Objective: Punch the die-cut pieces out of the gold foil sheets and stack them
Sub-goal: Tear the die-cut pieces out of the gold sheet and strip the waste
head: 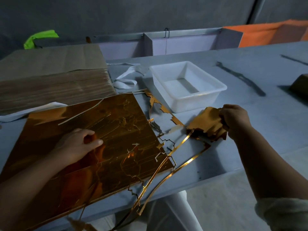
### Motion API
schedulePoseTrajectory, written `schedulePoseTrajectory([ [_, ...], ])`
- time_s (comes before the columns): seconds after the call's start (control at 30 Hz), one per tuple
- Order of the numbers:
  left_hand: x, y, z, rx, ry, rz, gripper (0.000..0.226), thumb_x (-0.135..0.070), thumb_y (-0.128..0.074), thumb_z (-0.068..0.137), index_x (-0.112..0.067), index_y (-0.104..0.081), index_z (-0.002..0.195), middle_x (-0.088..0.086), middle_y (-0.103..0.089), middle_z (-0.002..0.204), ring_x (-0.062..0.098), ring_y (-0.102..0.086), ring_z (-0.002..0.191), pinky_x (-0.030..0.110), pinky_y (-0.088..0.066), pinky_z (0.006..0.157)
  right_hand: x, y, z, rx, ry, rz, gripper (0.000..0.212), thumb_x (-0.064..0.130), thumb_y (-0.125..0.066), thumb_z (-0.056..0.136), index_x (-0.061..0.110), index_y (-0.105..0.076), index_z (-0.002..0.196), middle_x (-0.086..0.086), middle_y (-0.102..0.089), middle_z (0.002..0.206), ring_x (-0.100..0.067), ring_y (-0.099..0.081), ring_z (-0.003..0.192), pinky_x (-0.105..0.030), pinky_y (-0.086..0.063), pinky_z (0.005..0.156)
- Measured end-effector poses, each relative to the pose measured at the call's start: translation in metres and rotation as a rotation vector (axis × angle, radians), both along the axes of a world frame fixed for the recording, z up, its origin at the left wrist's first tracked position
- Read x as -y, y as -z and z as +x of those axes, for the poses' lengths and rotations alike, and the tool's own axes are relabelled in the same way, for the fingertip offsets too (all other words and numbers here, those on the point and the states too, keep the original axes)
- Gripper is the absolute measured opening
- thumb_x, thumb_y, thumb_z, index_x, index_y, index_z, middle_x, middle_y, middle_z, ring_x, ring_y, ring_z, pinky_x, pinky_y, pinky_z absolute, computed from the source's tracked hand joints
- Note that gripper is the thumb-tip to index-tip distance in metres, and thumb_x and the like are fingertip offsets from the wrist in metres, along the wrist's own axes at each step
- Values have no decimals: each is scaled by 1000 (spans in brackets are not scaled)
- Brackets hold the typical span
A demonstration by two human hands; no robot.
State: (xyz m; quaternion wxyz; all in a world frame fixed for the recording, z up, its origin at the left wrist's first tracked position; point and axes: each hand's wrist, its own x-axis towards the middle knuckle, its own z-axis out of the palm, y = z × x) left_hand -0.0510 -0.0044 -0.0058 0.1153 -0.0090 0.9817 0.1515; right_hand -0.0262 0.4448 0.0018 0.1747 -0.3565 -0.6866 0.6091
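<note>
Foil sheets lie lower left under our left hand, fingers curled; whether it pinches foil we cannot tell. Our right hand grips stacked pieces centre right, just below a white tub whose floor shows.

White tub on grey worktop, white strap just left of it. Green tape at back left, orange cloth at back right.

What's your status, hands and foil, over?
Left hand rests on sheets, grip unclear. Right hand grips pieces stack. Scrap strips lie between sheets and stack.
</note>
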Motion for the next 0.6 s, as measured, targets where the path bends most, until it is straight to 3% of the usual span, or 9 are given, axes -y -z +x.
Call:
schedulePoseTrajectory([
  [0.07, -2, -1, -2, -27, -26, -25, 58, -53, -58, 90, -30, -43, 141, 4, -43, 141, 25, -45, 123, 36, -43, 83, -7, 3, 3, 46, 1, 69, 28, 1, -57, 81, 19, -64, 102, -6, -52, 70, -22, -46, 57, -28, -36, 47],
  [0.13, -3, -2, -3, -50, -50, -26, 61, -52, -63, 88, -29, -44, 141, 4, -45, 139, 25, -47, 123, 38, -45, 86, -13, 5, 5, 110, -15, 148, 21, 2, -54, 76, 23, -56, 81, -3, -46, 67, -24, -47, 69, -28, -34, 51],
  [0.2, -3, -2, -5, -56, -73, -23, 64, -52, -66, 85, -29, -44, 141, 4, -46, 138, 25, -47, 123, 39, -46, 86, -13, 5, 5, 178, -31, 223, 18, 3, -53, 72, 21, -52, 74, -4, -47, 72, -25, -47, 76, -27, -34, 54],
  [0.23, -3, -2, -6, -56, -79, -27, 65, -53, -67, 84, -29, -44, 141, 4, -46, 137, 25, -47, 123, 39, -46, 87, -13, 6, 5, 197, -34, 261, 15, 3, -54, 72, 16, -58, 80, -7, -50, 77, -26, -49, 76, -29, -39, 57],
  [0.33, -2, -3, -10, -49, -72, -24, 64, -52, -68, 84, -29, -46, 140, 4, -47, 136, 25, -48, 122, 40, -47, 90, -10, 5, 4, 236, -10, 350, 33, 5, -58, 80, 7, -67, 111, -11, -60, 91, -35, -63, 88, -42, -56, 79],
  [0.43, -1, -5, -13, -47, -42, -45, 61, -51, -68, 84, -28, -48, 137, 3, -51, 134, 22, -51, 120, 37, -47, 87, -6, 3, 2, 282, -28, 430, 35, 8, -57, 82, 4, -66, 115, -17, -64, 106, -37, -62, 99, -40, -52, 82],
  [0.53, -3, -7, -12, -66, 1, -97, 55, -51, -66, 86, -28, -51, 134, 0, -55, 131, 19, -53, 117, 30, -44, 82, 4, -4, 1, 351, -33, 496, 49, 20, -59, 89, 14, -53, 137, -18, -46, 139, -39, -51, 122, -44, -48, 98],
  [0.6, -4, -9, -12, -78, 22, -123, 50, -50, -64, 87, -30, -53, 131, -2, -57, 127, 17, -54, 114, 28, -42, 79, 14, -12, 2, 311, -29, 554, 52, 25, -62, 90, 17, -49, 140, -17, -39, 142, -39, -45, 127, -49, -46, 102],
])
